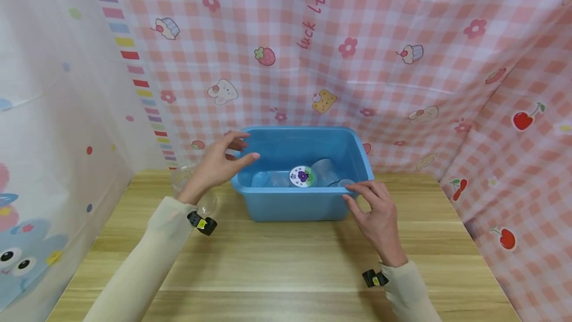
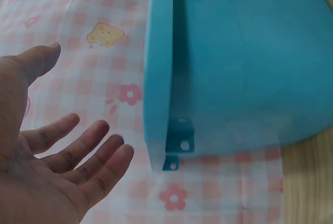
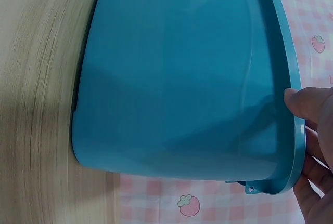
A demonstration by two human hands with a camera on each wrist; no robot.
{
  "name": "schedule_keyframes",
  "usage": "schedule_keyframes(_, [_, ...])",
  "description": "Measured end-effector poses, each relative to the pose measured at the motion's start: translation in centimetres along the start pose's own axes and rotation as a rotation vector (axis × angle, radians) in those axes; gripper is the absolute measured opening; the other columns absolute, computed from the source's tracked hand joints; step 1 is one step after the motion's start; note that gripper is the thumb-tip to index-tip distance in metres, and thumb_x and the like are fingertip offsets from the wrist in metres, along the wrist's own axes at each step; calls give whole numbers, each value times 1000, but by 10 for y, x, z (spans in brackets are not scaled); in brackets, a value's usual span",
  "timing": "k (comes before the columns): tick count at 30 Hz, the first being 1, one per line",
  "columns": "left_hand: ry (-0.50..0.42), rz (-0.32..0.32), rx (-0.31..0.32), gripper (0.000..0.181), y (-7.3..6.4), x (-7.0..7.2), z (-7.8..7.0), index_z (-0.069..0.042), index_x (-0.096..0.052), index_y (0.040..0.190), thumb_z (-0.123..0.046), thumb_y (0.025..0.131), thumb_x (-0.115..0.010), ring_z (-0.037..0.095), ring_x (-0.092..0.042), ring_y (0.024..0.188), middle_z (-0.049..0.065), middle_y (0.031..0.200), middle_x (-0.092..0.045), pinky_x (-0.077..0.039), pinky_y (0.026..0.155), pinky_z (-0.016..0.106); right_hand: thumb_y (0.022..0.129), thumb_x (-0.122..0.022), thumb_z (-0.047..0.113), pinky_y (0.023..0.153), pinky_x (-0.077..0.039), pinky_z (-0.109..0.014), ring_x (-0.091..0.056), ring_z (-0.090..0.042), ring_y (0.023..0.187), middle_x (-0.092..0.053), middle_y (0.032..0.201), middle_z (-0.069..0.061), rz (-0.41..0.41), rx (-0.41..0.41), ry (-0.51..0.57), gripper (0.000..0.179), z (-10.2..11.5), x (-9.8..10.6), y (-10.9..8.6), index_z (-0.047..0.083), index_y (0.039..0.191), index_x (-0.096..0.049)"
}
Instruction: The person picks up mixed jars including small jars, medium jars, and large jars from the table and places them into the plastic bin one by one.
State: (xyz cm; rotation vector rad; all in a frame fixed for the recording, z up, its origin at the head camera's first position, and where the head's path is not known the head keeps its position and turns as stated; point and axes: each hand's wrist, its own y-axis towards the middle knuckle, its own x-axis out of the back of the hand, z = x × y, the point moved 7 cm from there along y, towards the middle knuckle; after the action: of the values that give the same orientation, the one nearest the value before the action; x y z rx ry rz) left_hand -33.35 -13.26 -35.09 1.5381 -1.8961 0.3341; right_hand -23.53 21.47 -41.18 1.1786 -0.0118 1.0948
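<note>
A blue plastic bin (image 1: 297, 205) stands on the wooden table. My right hand (image 1: 375, 210) grips its front right rim. In the right wrist view the thumb (image 3: 304, 102) lies on the outer side of the rim, with the other fingers round the far side. At the bin's left end hovers my left hand (image 1: 219, 163), fingers spread and holding nothing. The left wrist view shows that hand (image 2: 62, 167) apart from the bin's rim (image 2: 158, 73). Inside the bin lie a round label with a purple flower (image 1: 303, 176) and a clear plastic cup (image 1: 324, 172), partly hidden by the front wall.
Clear plastic containers (image 1: 207, 204) stand on the table at the left, partly behind my left wrist. A pink checked cloth (image 1: 277, 83) hangs directly behind the bin. The wooden table (image 1: 277, 267) extends in front and to both sides.
</note>
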Motion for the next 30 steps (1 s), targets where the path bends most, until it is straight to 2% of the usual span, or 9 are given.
schedule_keyframes(7, [37,-75,33,79,-8,9,14,-17,-45,153,-56,90,-73,37,-50,137,13,154,-50,-45,110,58,82,-87,11,86,-48,-31,-60,-23,100,-70,105,-5,0,1,6,29,-1,-1,1,13,110,-79])
schedule_keyframes(11, [72,-123,37,82,-14,16,19,-20,-43,154,-56,88,-75,35,-44,142,9,155,-47,-39,114,61,82,-87,11,86,-49,-31,-60,-22,100,-71,105,-5,-4,0,4,29,-1,0,0,14,110,-79])
schedule_keyframes(19, [165,-198,41,92,-27,28,31,-18,-37,158,-57,85,-78,38,-36,148,13,162,-38,-34,114,70,83,-87,14,86,-49,-32,-60,-22,100,-71,106,-5,4,-8,5,29,-1,0,1,14,110,-79])
schedule_keyframes(24, [190,-242,25,94,-34,33,40,-17,-34,159,-51,85,-80,39,-36,145,14,163,-34,-36,111,72,83,-87,14,85,-49,-32,-59,-22,100,-71,106,-5,2,-14,5,28,-1,0,0,14,110,-79])
schedule_keyframes(27, [189,-284,13,96,-39,36,46,-15,-34,159,-45,83,-84,39,-38,141,17,159,-37,-37,109,72,82,-87,13,85,-49,-32,-60,-22,99,-71,106,-6,-2,-11,2,29,-1,0,0,13,110,-79])
schedule_keyframes(30, [171,-323,-9,97,-43,39,52,-14,-35,158,-38,80,-88,39,-34,143,18,151,-42,-33,111,71,82,-87,12,85,-50,-32,-59,-22,100,-71,106,-6,-4,-9,-1,29,-1,0,0,13,110,-79])
